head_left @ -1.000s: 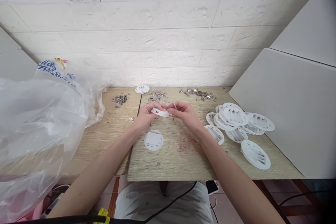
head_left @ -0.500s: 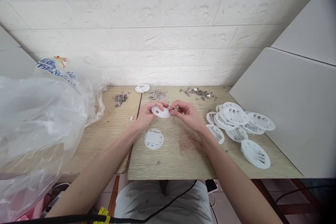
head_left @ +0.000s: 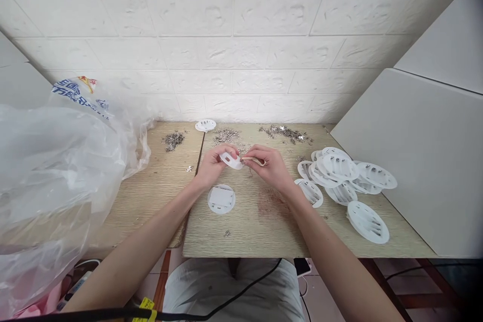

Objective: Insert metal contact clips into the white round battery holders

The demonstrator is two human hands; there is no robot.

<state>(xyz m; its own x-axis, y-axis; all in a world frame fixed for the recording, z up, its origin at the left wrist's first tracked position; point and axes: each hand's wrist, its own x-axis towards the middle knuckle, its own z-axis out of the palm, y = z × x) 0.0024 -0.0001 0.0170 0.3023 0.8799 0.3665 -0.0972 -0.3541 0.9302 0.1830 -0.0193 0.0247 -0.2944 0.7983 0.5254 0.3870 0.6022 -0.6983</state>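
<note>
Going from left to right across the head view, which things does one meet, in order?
Clear plastic bag → leftmost pile of small metal parts → left hand → white disc it holds → right hand → heap of white discs.

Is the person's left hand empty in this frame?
No, the left hand holds a tilted white disc by its edge.

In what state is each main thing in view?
Left hand: holding a white disc
White disc: tilted, off the table
Right hand: pinching a thin stick
Thin stick: near the disc's edge
Nearer disc: lying flat
Discs at right: mostly overlapping
Metal bits: in loose piles
Plastic bag: crumpled
</note>
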